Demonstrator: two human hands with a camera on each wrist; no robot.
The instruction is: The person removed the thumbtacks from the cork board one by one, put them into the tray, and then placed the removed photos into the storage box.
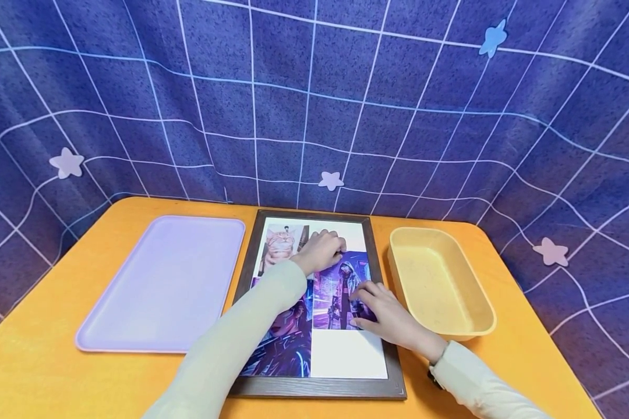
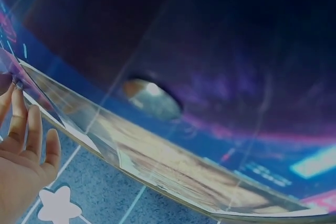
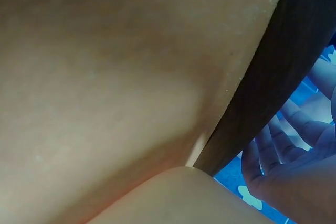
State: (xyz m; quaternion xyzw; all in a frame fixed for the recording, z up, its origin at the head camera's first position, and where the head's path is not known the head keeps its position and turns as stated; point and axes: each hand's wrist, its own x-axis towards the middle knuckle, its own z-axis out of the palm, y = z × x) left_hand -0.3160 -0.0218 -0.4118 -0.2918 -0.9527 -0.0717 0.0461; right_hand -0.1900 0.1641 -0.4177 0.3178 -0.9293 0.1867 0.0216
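A purple-blue picture print [image 1: 340, 291] of a hooded figure lies on the white board inside a dark frame [image 1: 320, 386]. My left hand [image 1: 321, 251] reaches across and pinches the print near its upper left corner, which the hand hides. In the left wrist view, that hand's thumb and fingers [image 2: 25, 145] meet at a purple edge. My right hand [image 1: 380, 311] rests over the print's lower right side, fingers loosely bent and thumb apart. Left of it lies another dark purple print [image 1: 288, 343], partly covered by my left sleeve. Above that is a pale picture [image 1: 280, 247].
A lavender tray [image 1: 162, 279] lies left of the frame on the orange tabletop [image 1: 36, 361]. To the right stands a yellow bin [image 1: 440, 285], close to my right forearm. A blue gridded curtain [image 1: 293, 105] with star shapes hangs behind the table.
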